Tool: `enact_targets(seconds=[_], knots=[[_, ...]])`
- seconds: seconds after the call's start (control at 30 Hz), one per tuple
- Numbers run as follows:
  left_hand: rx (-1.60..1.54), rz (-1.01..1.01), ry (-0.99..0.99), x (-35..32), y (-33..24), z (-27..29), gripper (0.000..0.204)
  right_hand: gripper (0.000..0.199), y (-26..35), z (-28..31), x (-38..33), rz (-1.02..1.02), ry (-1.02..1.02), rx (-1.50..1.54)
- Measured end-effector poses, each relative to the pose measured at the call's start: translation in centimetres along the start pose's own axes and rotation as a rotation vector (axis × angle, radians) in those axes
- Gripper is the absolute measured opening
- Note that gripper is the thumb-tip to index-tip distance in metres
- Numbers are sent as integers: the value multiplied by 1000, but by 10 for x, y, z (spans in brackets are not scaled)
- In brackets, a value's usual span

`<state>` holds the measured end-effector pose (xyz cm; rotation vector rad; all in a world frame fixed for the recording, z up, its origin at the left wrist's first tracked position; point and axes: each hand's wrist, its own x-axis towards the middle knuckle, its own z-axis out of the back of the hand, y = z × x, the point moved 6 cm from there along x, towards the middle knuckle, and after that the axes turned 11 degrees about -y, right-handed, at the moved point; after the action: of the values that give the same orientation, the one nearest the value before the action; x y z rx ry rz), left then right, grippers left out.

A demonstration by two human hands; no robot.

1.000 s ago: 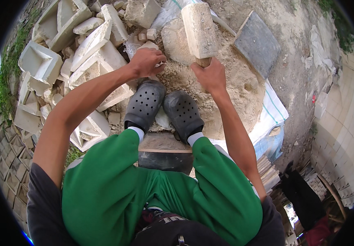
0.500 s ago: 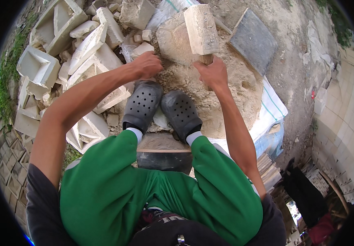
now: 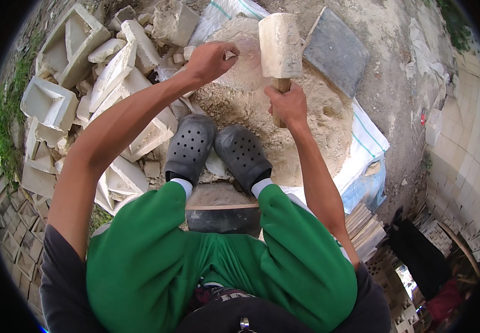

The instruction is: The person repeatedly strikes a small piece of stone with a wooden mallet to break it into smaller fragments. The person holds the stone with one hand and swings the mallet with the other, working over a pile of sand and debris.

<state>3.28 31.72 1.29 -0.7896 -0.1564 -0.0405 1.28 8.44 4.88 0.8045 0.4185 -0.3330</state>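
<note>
My right hand (image 3: 290, 102) is closed round the short wooden handle of a mallet (image 3: 281, 45). Pale dust coats the mallet's blocky head, which points away from me. To its left my left hand (image 3: 211, 62) is raised above the powder with curled fingers; whatever they may hold is hidden. Beneath both hands lies a heap of beige crushed powder and crumbs (image 3: 317, 122), spread on a white woven sheet (image 3: 366, 130) with green stripes. Beyond the left hand a dusty flat slab (image 3: 240, 33) is partly blurred by pale dust.
Broken white plaster moulds (image 3: 51, 102) pile up on the left. A dark grey square slab (image 3: 337, 53) lies beyond the mallet at the right. My feet in grey clogs (image 3: 190, 145) stand at the heap's near edge. Stacked pale blocks (image 3: 467, 155) line the far right.
My left hand has risen from the rubble's edge, moving away from me and slightly right, over the powder. The mallet has shifted slightly right. A haze of dust now shows by the flat slab.
</note>
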Motion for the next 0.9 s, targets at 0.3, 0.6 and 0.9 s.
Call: enact_targets(seconds=[0.3, 0.6, 0.9], knots=[[112, -102, -161, 3, 8, 2, 23, 42, 7, -10, -5, 75, 40, 11], [149, -25, -273, -10, 27, 15, 21, 46, 28, -29, 6, 312, 14, -113], [22, 187, -244, -9, 39, 23, 21, 44, 24, -59, 21, 251, -18, -127]])
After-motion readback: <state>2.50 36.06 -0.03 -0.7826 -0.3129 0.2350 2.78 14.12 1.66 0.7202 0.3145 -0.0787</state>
